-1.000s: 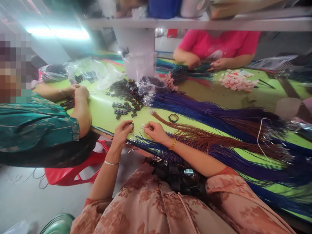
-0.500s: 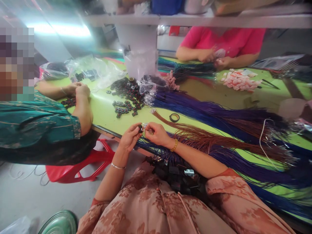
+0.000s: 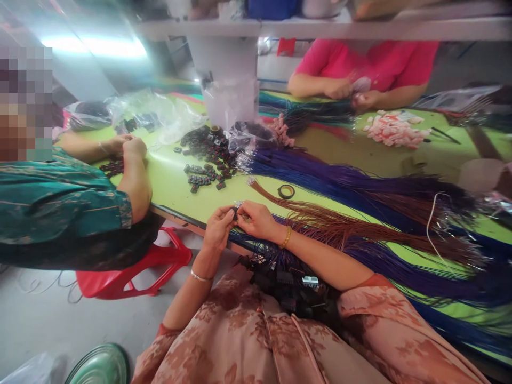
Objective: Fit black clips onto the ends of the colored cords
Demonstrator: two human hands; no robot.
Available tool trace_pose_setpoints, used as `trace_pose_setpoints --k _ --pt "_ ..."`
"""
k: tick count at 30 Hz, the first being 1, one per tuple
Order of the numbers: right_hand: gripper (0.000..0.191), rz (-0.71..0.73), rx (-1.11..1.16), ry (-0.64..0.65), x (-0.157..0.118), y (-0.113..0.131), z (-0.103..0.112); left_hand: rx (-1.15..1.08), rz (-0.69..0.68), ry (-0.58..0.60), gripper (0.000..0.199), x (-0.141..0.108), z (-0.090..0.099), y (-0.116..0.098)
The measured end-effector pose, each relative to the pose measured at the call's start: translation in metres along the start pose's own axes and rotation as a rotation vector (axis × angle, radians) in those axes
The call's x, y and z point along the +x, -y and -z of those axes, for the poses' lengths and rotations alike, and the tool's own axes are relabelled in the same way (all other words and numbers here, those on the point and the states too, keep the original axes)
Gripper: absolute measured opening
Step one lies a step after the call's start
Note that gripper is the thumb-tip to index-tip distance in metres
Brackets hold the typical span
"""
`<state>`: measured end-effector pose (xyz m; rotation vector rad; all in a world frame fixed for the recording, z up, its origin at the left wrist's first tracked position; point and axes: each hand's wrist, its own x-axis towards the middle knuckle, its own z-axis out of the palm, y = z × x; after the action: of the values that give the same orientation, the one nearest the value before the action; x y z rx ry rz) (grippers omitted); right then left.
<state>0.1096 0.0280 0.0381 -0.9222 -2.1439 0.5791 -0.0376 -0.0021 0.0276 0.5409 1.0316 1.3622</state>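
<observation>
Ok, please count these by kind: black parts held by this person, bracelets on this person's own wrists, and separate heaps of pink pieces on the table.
Held black part: 1
Bracelets, silver and yellow: 2
Heaps of pink pieces: 2
Total: 5

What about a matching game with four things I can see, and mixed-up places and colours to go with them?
Things:
1. small black part
2. right hand
3. tape roll
4. plastic seat

Places and colours:
A. red
B. flat on the green table, near the brown wires
C. at the fingertips of the left hand
D. just past a yellow bracelet on the wrist

Right pairs: 1-C, 2-D, 3-B, 4-A
</observation>
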Motion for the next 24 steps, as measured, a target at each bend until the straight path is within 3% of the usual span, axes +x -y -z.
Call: trace_pose_setpoints --k 5,13,16,18,21,24 --pt "0.007 -0.015 0.006 0.048 -0.002 -0.002 -0.001 0.008 -0.025 -0.071 0.034 0.000 -0.001 0.003" --pt "0.012 -0.087 -0.013 0.140 0.006 -0.006 0.007 0.041 -0.030 -0.046 0.038 -0.005 0.003 0.006" --pt "0.016 -0.256 -0.160 0.159 0.014 -0.020 0.019 0.043 -0.014 -0.036 0.036 -0.003 0.009 0.002" --pt "0.012 -0.341 -0.303 0.239 0.016 -0.029 0.024 0.044 -0.007 -0.018 0.033 -0.001 0.013 0.000" --pt "0.011 -0.374 -0.390 0.353 0.015 -0.035 0.026 0.045 -0.002 -0.002 0.030 0.001 0.014 0.000" --pt "0.013 -0.373 -0.419 0.366 0.014 -0.034 0.024 0.040 0.003 0.004 0.028 0.002 0.013 0.001"
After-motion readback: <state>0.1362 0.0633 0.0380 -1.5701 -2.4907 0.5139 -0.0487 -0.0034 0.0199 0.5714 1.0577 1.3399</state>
